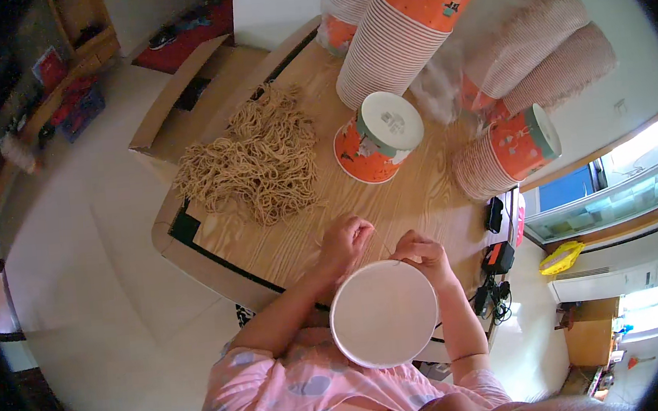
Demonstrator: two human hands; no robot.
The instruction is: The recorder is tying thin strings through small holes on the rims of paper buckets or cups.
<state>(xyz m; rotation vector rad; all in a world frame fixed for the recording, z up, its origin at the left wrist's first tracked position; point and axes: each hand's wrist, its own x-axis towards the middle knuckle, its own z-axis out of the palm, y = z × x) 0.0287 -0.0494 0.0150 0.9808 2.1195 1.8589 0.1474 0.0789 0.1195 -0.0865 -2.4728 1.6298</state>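
A white-lined round paper bucket (384,315) is tilted in front of my chest, its open mouth facing up toward me. At its far right rim my right hand (423,255) is closed, thumb and fingers pinching the edge. Just beyond the rim on the left, my left hand (344,243) is curled closed; whatever it holds is too small to make out. A faint thin strand seems to lie between the two hands. Farther off, a heap of tan twisted cords (264,160) covers the table's left part. Beside it an orange and green paper bucket (374,146) stands upside down.
A tall leaning stack of nested paper buckets (401,37) stands at the back of the wooden table (247,247). Plastic-wrapped stacks (528,35) lie behind it. A shorter stack (506,153) sits on the right. Black adapters and cables (496,269) lie by the right edge.
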